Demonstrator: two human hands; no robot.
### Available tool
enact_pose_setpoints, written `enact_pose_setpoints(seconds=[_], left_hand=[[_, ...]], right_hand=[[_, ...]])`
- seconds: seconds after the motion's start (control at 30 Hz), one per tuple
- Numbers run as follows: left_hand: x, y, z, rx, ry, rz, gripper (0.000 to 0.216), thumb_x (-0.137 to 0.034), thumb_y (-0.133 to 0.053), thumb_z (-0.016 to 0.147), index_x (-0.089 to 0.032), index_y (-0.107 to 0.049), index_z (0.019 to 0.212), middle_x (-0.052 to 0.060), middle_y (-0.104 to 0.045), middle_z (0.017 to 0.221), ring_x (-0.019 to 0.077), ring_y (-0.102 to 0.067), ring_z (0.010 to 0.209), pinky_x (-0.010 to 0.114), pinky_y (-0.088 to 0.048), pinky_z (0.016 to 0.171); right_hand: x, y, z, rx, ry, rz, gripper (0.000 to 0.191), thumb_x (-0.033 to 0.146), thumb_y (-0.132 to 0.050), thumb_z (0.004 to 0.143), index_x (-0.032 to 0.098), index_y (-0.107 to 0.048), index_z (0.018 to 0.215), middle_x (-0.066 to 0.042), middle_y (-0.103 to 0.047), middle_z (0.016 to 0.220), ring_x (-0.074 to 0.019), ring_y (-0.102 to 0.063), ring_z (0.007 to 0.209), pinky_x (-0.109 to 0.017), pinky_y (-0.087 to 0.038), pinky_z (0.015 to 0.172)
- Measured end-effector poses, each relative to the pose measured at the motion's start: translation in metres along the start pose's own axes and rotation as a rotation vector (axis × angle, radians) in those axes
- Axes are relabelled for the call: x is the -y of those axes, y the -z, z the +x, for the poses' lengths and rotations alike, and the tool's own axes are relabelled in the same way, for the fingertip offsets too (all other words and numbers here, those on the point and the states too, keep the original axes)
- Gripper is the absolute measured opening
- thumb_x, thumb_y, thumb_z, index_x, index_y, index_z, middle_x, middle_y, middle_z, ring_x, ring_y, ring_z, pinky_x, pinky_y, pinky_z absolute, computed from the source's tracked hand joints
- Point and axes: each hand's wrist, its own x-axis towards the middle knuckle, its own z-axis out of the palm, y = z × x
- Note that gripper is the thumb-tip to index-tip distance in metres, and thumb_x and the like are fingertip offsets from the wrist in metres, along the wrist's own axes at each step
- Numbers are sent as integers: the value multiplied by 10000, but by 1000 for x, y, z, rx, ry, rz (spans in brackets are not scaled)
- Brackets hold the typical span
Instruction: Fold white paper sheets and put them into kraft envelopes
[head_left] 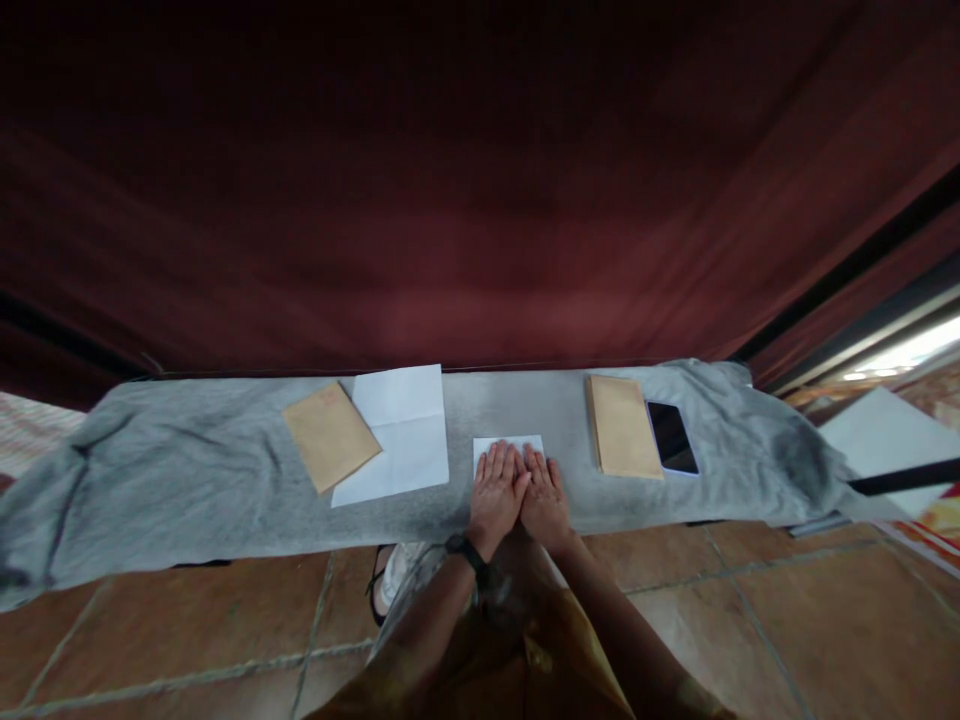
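A small white sheet of paper (pixel 485 443), seemingly folded, lies on the grey cloth in the middle. My left hand (pixel 496 496) rests flat on it with fingers stretched out, a watch on its wrist. Close beside it, my right hand (pixel 546 503) also presses flat on the paper, fingers extended. The two hands touch at the thumbs and cover most of the sheet. To the left lie a larger white sheet with crease lines (pixel 412 430) and a brown envelope (pixel 330 437) overlapping its edge. On the right is a stack of brown envelopes (pixel 627 425).
A smartphone (pixel 673 437) lies right of the envelope stack. Grey cloth (pixel 202 470) covers the narrow table, wrinkled towards both ends. A dark red curtain (pixel 480 250) hangs along the far edge. Brown floor tiles (pixel 225 620) show below, and white paper (pixel 892 440) is at the far right.
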Motion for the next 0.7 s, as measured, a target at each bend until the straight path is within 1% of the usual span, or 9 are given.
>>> enact_pose_setpoints(seconds=[0.07,0.17,0.23,0.3,0.37,0.47,0.53,0.63,0.7], left_hand=[[5,-4,-2,3,22,24,595,-408,-352,1026,-102,-352,1536,148,-374,1597,264,-291,1506,472,-290,1220],[14,-4,-6,-15,54,75,609,-411,-358,1023,-86,-348,1539,161,-333,1612,273,-273,1513,480,-271,1228],[17,-4,-7,-27,81,95,611,-405,-368,1020,-79,-351,1537,172,-335,1607,283,-269,1513,491,-272,1226],[17,-3,-7,-37,106,100,616,-408,-375,1018,-70,-359,1533,182,-348,1598,289,-266,1513,493,-279,1222],[15,-3,-6,-42,114,94,627,-424,-386,1014,-63,-370,1527,191,-356,1592,295,-263,1514,490,-279,1223],[15,-3,-6,-40,112,90,649,-437,-401,1006,-53,-367,1527,204,-352,1591,306,-254,1516,502,-276,1222],[16,-3,-6,-31,102,97,629,-386,-391,1004,-53,-346,1537,201,-336,1599,306,-236,1522,515,-275,1221],[18,-3,-7,-7,69,105,590,-226,-347,983,-80,-316,1554,166,-322,1615,278,-218,1528,509,-269,1226],[20,-3,-8,-4,55,101,592,-186,-324,974,-85,-311,1557,155,-340,1610,266,-224,1527,502,-272,1227]], right_hand=[[-3,-2,0,-9,-7,0,558,197,-344,1002,155,-344,1558,-126,-343,1610,-263,-348,1466,-480,-211,1211],[-14,-3,-1,-36,-35,10,526,269,-351,1029,150,-379,1541,-126,-397,1581,-270,-396,1434,-489,-205,1210],[-24,-3,-2,-49,-55,16,526,301,-352,1038,152,-377,1542,-121,-424,1565,-271,-412,1422,-490,-211,1208],[-33,-2,-4,-55,-85,17,526,298,-344,1039,152,-373,1544,-114,-440,1556,-272,-411,1423,-489,-226,1203],[-36,1,-3,-69,-135,12,529,286,-342,1035,140,-376,1542,-126,-446,1551,-292,-404,1427,-515,-231,1198],[-26,4,3,-93,-192,12,547,259,-356,1020,88,-363,1540,-182,-420,1556,-321,-383,1437,-556,-225,1191],[-13,4,11,-71,-140,43,547,265,-364,1021,90,-362,1540,-177,-394,1573,-300,-365,1452,-525,-235,1198],[5,2,21,2,-12,97,515,308,-374,1036,144,-406,1523,-126,-412,1575,-241,-368,1454,-445,-264,1201],[7,0,23,14,-1,91,510,318,-391,1035,150,-418,1515,-129,-423,1568,-236,-373,1453,-436,-274,1195]])
